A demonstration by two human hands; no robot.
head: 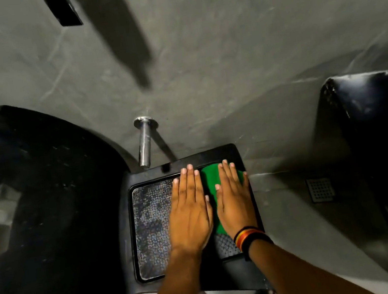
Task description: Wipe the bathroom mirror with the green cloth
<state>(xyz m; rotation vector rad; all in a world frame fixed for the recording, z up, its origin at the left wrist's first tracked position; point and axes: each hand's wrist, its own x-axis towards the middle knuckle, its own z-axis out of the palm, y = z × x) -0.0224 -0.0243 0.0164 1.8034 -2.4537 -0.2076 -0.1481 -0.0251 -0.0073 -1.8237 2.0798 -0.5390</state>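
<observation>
The green cloth [210, 177] lies flat in the right half of a black square basin [215, 153] with a patterned, shiny inner surface. My right hand [235, 201] rests palm down on the cloth with straight fingers and covers most of it. It wears a striped band at the wrist. Just to its left, my left hand [190, 212] lies palm down on the patterned surface, holding nothing. A dark-framed panel [62, 6] shows at the top left edge; I cannot tell whether it is the mirror.
A chrome tap [144, 142] sticks out of the grey wall just above the basin. A large black curved fixture [41, 199] fills the left side. Another dark fixture [364, 117] stands at the right. A square floor drain [321, 189] lies between it and the basin.
</observation>
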